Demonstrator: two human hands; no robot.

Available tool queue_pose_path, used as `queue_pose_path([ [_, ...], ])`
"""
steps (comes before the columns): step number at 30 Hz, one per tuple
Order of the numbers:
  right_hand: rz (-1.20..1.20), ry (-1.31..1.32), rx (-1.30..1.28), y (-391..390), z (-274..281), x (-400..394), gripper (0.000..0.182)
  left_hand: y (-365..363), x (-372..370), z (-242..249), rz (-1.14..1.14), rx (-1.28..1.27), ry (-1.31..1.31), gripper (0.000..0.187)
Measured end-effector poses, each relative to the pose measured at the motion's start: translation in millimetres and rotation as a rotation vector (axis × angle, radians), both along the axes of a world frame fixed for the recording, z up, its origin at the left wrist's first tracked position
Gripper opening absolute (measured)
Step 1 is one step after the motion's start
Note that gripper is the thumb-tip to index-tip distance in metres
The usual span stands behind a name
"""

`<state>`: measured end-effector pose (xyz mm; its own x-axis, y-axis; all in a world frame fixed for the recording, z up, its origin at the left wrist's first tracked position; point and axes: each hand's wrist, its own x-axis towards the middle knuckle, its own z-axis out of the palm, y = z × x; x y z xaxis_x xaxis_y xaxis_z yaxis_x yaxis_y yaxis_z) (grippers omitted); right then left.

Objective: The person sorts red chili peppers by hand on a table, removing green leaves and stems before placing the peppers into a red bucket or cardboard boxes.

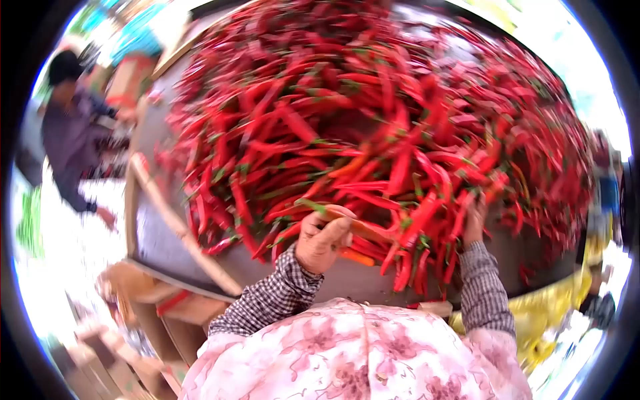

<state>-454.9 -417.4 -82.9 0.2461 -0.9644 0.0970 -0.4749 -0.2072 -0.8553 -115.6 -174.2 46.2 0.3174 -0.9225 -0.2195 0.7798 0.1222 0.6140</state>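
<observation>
My left hand [323, 241] is closed around an orange-red chili pepper [371, 231], its green stem poking out past the fingers toward the upper left. Deep among the red chilies at the near right edge of the pile [293, 120] is my right hand [475, 217]. Peppers partly cover its fingers and the picture is smeared there, so I cannot tell whether it grips one. Below the left hand an orange pepper tip [357, 257] shows. Several red chilies hang together between the two hands, close to the table's near edge.
The heap covers most of the dark table [157, 227]. Along the table's left side lies a wooden strip [187, 233]. Cardboard boxes [180, 330] stand at lower left, yellow plastic [550, 310] at lower right. Another person [77, 133] is beyond the left edge.
</observation>
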Motion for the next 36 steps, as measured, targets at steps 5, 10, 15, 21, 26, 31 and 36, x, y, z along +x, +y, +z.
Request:
queue_pose_path([
  [5,-0.169,-0.524,0.454,-2,12,15,0.055,113,37,13,0.151,0.157,-0.092,0.025],
  [10,0.148,0.623,-0.266,-55,-42,-69,0.061,271,51,-11,1.037,0.470,0.067,0.030],
  [15,-0.041,0.342,0.113,-37,-15,-30,0.062,365,50,-79,1.447,1.042,0.067,0.029],
  [21,-0.085,0.302,0.175,-25,-1,-14,0.064,413,84,-167,1.292,1.317,0.097,0.038],
  [26,-0.106,0.249,0.206,-21,0,-14,0.065,434,29,-214,0.776,1.434,-0.354,0.035],
  [31,-0.061,0.204,0.163,-32,-27,-33,0.067,332,-8,-80,0.205,1.337,-1.003,0.031],
  [36,-0.153,-0.007,0.305,27,48,64,0.075,197,25,-20,0.204,0.563,-1.345,0.016],
])
